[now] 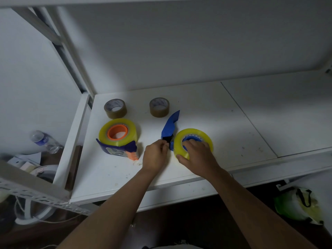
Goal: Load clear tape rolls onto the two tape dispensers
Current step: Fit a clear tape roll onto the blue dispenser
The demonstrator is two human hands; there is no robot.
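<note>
Right hand: your right hand (195, 155) lies over the near side of the clear tape roll (194, 141) on the right; the thumb is curled against the roll's near edge and the fingers bend over its top, so you are gripping it.
Left hand: your left hand (157, 152) has its fingers curled, with the fingertips pinched at the dark end of the blue dispenser (169, 130), just left of that roll.
Right roll: it lies flat on the desk (206, 108) on a blue hub, touching the blue dispenser, whose handle points away from you and to the right.
Left roll: the second clear roll (119, 134) sits well to the left, on an orange hub inside the dark blue dispenser (116, 150), with an orange tip at that dispenser's near right corner.
Brown rolls: two brown tape rolls (115, 108) stand farther back on the desk, one behind each dispenser, apart from each other.
Desk: white, with small crumbs near your left wrist.
Left of desk: a plastic bottle (44, 141) lies lower down among clutter.
Right below: a green and white bag (296, 205) rests on the floor.
</note>
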